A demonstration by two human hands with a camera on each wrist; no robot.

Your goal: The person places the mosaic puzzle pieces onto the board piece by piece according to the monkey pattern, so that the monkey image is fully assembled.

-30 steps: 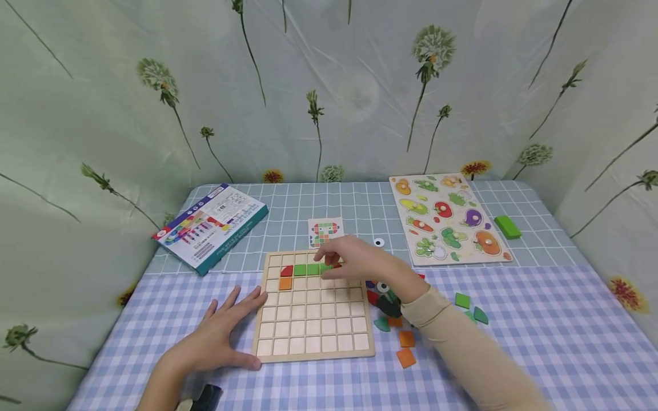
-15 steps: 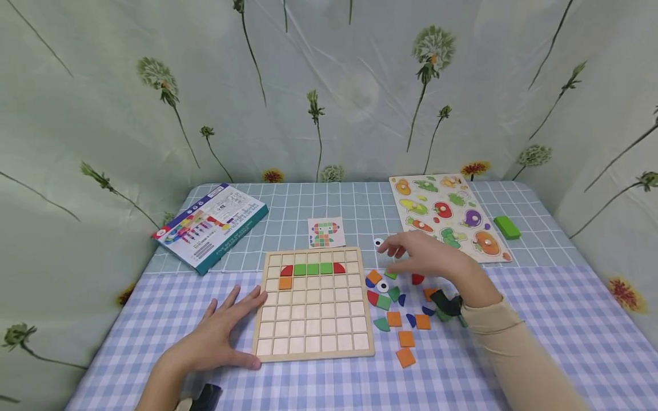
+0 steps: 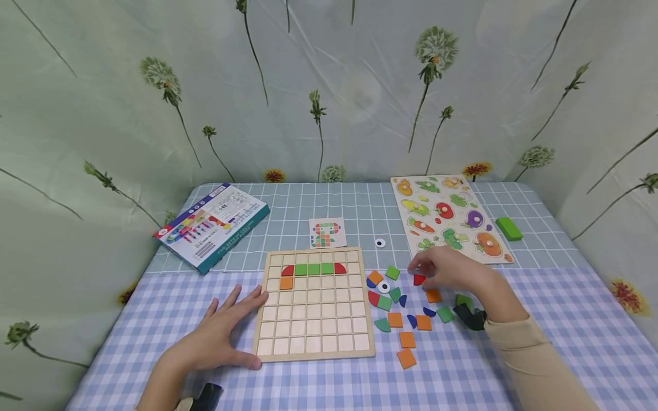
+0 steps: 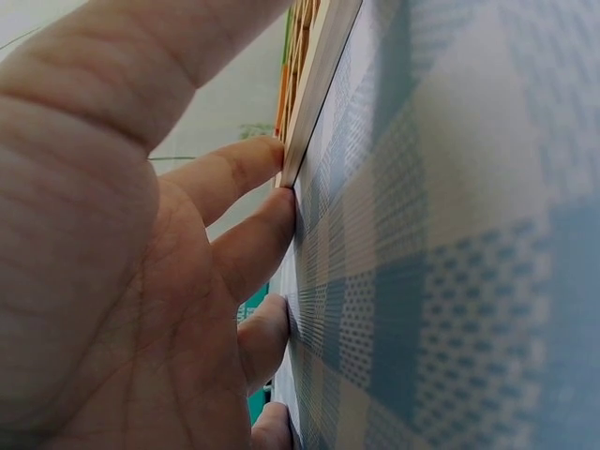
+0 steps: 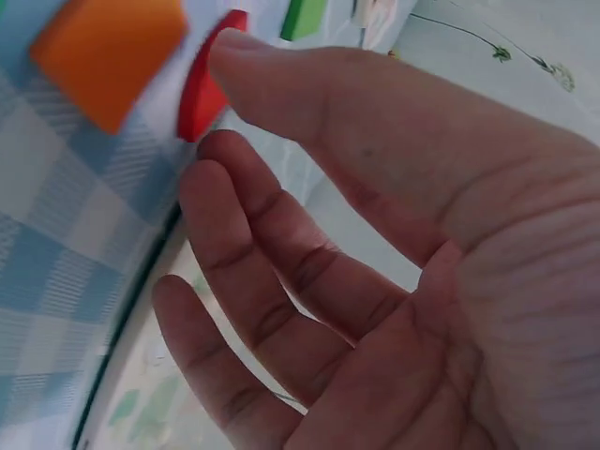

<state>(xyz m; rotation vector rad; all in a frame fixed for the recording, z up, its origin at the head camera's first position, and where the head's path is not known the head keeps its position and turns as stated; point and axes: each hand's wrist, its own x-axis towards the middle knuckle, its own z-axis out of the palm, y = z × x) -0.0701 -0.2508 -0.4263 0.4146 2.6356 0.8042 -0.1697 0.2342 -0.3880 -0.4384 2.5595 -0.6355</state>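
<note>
In the head view, the left hand (image 3: pixel 218 337) lies spread against the side of the wooden board (image 3: pixel 313 328); its second row from the far edge holds three green squares (image 3: pixel 313 269) between two red pieces (image 3: pixel 288 270), an orange square (image 3: pixel 286 282) below the left one. The right hand (image 3: pixel 460 274) partly covers a loose red piece (image 3: pixel 418 279). The box (image 3: pixel 213 227) bears print too small to read.

In the left wrist view, the board is cut off above.

In the right wrist view, fingers and thumb are apart; the thumb overlaps the loose red piece, contact unclear.
</note>
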